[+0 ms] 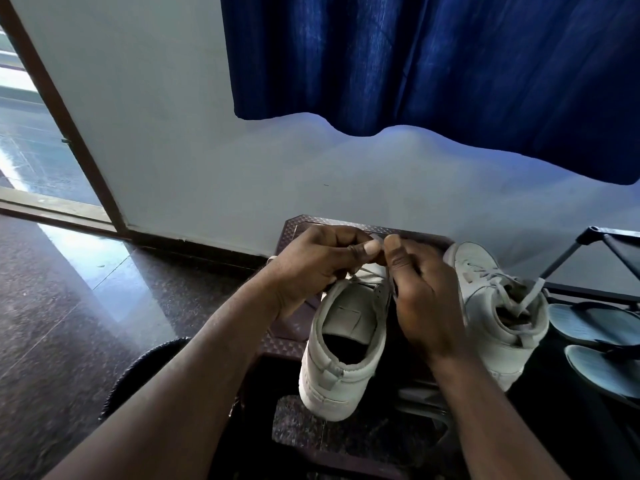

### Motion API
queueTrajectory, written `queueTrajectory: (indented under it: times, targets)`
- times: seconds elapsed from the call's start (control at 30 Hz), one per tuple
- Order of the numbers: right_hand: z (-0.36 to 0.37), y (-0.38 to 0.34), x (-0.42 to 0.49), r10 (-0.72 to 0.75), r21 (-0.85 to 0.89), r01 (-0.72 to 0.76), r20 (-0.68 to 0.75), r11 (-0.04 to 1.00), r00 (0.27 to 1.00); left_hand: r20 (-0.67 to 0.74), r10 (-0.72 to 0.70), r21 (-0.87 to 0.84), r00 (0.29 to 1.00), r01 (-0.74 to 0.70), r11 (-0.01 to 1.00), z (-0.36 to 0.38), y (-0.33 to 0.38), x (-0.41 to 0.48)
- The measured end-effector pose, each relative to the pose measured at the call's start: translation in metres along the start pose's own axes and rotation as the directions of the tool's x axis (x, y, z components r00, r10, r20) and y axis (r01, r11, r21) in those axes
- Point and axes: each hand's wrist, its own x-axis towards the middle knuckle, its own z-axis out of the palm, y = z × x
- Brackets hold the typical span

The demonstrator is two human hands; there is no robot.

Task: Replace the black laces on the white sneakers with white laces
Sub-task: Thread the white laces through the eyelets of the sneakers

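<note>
Evidently we are lacing the second of the two white sneakers: the left sneaker [343, 344] stands heel toward us on the low brown table [294, 233], just beside the right sneaker [491, 292], which carries a pale lace, loosely threaded and untied. To do this step well, we judge that we should keep the shoe steady, draw both ends to an even length, keep the flat lace untwisted, and snug each crossing before going on. Our left hand [311, 268] curls over the shoe's front, and our right hand [419, 299] comes in from the other side, wrist angled down along the shoe's flank. Both hands are grasping the white lace [367, 271], pinching it between thumb and forefinger, with the thumbs [369, 249] almost touching above the eyelets. Whether any black lace remains we cannot tell, because the hands hide the eyelets.
</note>
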Motion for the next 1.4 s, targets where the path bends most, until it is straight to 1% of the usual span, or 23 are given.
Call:
queueTrajectory:
  times: [0.07, 0.2, 0.23, 0.27, 0.3, 0.33, 0.37, 0.4, 0.47, 0.53, 0.6, 0.73, 0.8, 0.83, 0.87, 0.93, 1.0, 1.03, 1.1, 1.17, 1.27, 1.37, 1.4]
  targets:
    - [0.001, 0.003, 0.001, 0.128, 0.187, -0.149, 0.120, 0.971, 0.984, -0.008, -0.003, 0.001, 1.000, 0.003, 1.000, 0.001, 0.000, 0.000]
    - [-0.002, 0.002, 0.006, 0.199, 0.444, -0.280, 0.221, 0.851, 0.955, -0.086, -0.029, -0.012, 0.996, 0.028, 1.000, -0.001, -0.001, 0.003]
    - [-0.003, 0.000, 0.007, 0.226, 0.546, -0.322, 0.238, 0.774, 0.945, -0.111, -0.043, -0.010, 0.993, 0.042, 0.999, -0.002, -0.002, 0.003]
    - [-0.004, -0.002, 0.007, 0.249, 0.667, -0.357, 0.256, 0.654, 0.934, -0.135, -0.062, -0.016, 0.989, 0.060, 0.998, -0.003, -0.002, 0.003]
    - [-0.007, -0.005, 0.008, 0.260, 0.768, -0.365, 0.264, 0.526, 0.929, -0.162, -0.087, -0.029, 0.983, 0.083, 0.996, -0.004, -0.002, 0.004]
    - [-0.011, -0.007, 0.009, 0.251, 0.838, -0.343, 0.255, 0.425, 0.934, -0.195, -0.117, -0.031, 0.974, 0.113, 0.993, -0.006, -0.003, 0.004]
    - [-0.016, -0.010, 0.011, 0.229, 0.877, -0.302, 0.229, 0.373, 0.946, -0.238, -0.149, 0.006, 0.960, 0.155, 0.988, -0.008, -0.004, 0.005]
    - [-0.022, -0.012, 0.013, 0.201, 0.905, -0.250, 0.189, 0.345, 0.961, -0.286, -0.178, 0.097, 0.942, 0.213, 0.972, -0.010, -0.006, 0.006]
    - [-0.035, -0.016, 0.016, 0.158, 0.934, -0.162, 0.117, 0.317, 0.981, -0.375, -0.203, 0.342, 0.905, 0.338, 0.877, -0.014, -0.010, 0.007]
    - [-0.046, -0.020, 0.018, 0.118, 0.943, -0.110, 0.076, 0.313, 0.990, -0.456, -0.192, 0.487, 0.869, 0.424, 0.763, -0.017, -0.014, 0.005]
    - [-0.054, -0.021, 0.018, 0.094, 0.945, -0.079, 0.051, 0.317, 0.994, -0.506, -0.171, 0.553, 0.845, 0.470, 0.688, -0.021, -0.017, 0.005]
    - [-0.062, -0.022, 0.016, 0.080, 0.950, -0.059, 0.036, 0.308, 0.996, -0.570, -0.162, 0.585, 0.806, 0.536, 0.608, -0.026, -0.018, 0.007]
    - [-0.057, -0.021, 0.015, 0.132, 0.938, -0.117, 0.077, 0.328, 0.988, -0.572, -0.145, 0.609, 0.807, 0.537, 0.584, -0.025, -0.021, 0.007]
    - [-0.051, -0.019, 0.015, 0.176, 0.916, -0.168, 0.109, 0.365, 0.978, -0.561, -0.118, 0.616, 0.819, 0.509, 0.601, -0.024, -0.023, 0.008]
    - [-0.045, -0.016, 0.014, 0.224, 0.877, -0.227, 0.141, 0.423, 0.964, -0.552, -0.083, 0.596, 0.830, 0.462, 0.656, -0.023, -0.024, 0.009]
    - [-0.032, -0.010, 0.013, 0.308, 0.745, -0.335, 0.181, 0.577, 0.934, -0.525, -0.011, 0.485, 0.851, 0.310, 0.817, -0.021, -0.024, 0.013]
    - [-0.023, -0.008, 0.011, 0.366, 0.592, -0.401, 0.185, 0.700, 0.912, -0.403, 0.059, 0.329, 0.913, 0.084, 0.941, -0.015, -0.020, 0.016]
    - [-0.020, -0.008, 0.010, 0.379, 0.546, -0.412, 0.179, 0.729, 0.908, -0.309, 0.091, 0.275, 0.947, -0.003, 0.961, -0.010, -0.018, 0.017]
    - [-0.016, -0.012, 0.008, 0.366, 0.531, -0.400, 0.173, 0.747, 0.914, -0.154, 0.168, 0.317, 0.974, -0.112, 0.942, 0.001, -0.017, 0.017]
    - [-0.014, -0.015, 0.007, 0.339, 0.522, -0.377, 0.172, 0.765, 0.925, -0.096, 0.213, 0.381, 0.972, -0.162, 0.911, 0.009, -0.021, 0.018]
    - [-0.011, -0.016, 0.006, 0.321, 0.492, -0.361, 0.167, 0.792, 0.932, -0.138, 0.225, 0.428, 0.965, -0.146, 0.892, 0.006, -0.023, 0.020]
    - [-0.014, -0.016, 0.007, 0.331, 0.529, -0.360, 0.152, 0.769, 0.931, -0.268, 0.237, 0.600, 0.934, -0.031, 0.800, -0.011, -0.023, 0.018]
    - [-0.016, -0.015, 0.007, 0.336, 0.546, -0.360, 0.148, 0.756, 0.930, -0.313, 0.240, 0.627, 0.919, 0.010, 0.779, -0.016, -0.021, 0.015]
